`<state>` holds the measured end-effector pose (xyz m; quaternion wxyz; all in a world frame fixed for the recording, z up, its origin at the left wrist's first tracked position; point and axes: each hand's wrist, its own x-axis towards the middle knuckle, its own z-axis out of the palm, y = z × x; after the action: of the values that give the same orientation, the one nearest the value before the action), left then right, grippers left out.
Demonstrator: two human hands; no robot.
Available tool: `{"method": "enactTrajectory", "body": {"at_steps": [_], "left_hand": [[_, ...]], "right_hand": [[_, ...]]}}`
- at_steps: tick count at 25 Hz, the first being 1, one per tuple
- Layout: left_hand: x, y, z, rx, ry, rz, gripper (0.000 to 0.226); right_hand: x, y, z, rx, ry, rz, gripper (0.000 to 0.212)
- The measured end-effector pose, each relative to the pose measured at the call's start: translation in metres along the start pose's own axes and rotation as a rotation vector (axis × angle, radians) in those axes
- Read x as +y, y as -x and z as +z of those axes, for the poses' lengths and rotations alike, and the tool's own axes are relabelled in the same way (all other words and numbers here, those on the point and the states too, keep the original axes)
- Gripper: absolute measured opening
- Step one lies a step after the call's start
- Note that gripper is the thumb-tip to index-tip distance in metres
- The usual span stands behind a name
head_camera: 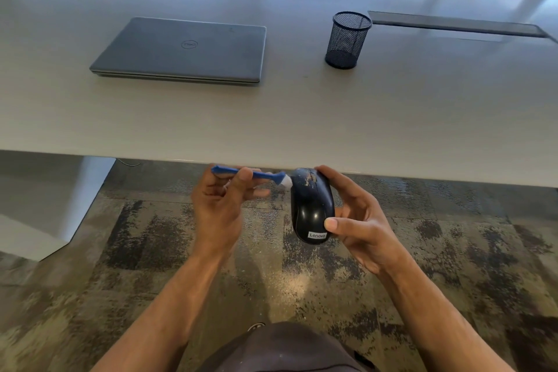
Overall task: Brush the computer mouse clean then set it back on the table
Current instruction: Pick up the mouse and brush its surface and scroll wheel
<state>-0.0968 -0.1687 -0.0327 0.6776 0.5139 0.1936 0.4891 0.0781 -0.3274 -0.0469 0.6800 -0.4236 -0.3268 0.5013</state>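
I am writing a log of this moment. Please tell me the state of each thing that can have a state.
laptop: closed, flat on the table.
pen holder: upright, looks empty.
mouse: held off the table, dirt specks on its front.
brush: bristles touching the mouse front.
left hand: grips the brush.
right hand: grips the mouse.

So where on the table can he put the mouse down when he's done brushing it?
The widest bare patch of table is the front strip between the near edge and the closed laptop. There is also room between the laptop and the mesh pen cup, and right of the cup, in front of the grey panel. The mouse is held off the table, over the floor.
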Motion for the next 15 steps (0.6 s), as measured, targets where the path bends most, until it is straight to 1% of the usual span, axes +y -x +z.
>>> {"method": "enactTrajectory", "body": {"at_steps": [4,8,11,15], "left_hand": [[0.001,-0.002,0.002,0.042,-0.04,-0.032,0.009],[0.006,0.004,-0.001,0.056,-0.014,-0.052,0.022],[0.01,0.009,0.002,0.012,-0.021,-0.056,0.026],[0.015,0.018,0.009,-0.103,-0.014,-0.026,0.02]], "right_hand": [[-0.001,0.001,-0.001,-0.029,0.029,0.01,0.089],[-0.003,0.002,-0.002,-0.017,0.025,-0.005,0.089],[-0.005,0.002,-0.004,-0.011,0.024,-0.025,0.089],[-0.011,0.002,-0.008,0.032,0.017,-0.053,0.087]]}}
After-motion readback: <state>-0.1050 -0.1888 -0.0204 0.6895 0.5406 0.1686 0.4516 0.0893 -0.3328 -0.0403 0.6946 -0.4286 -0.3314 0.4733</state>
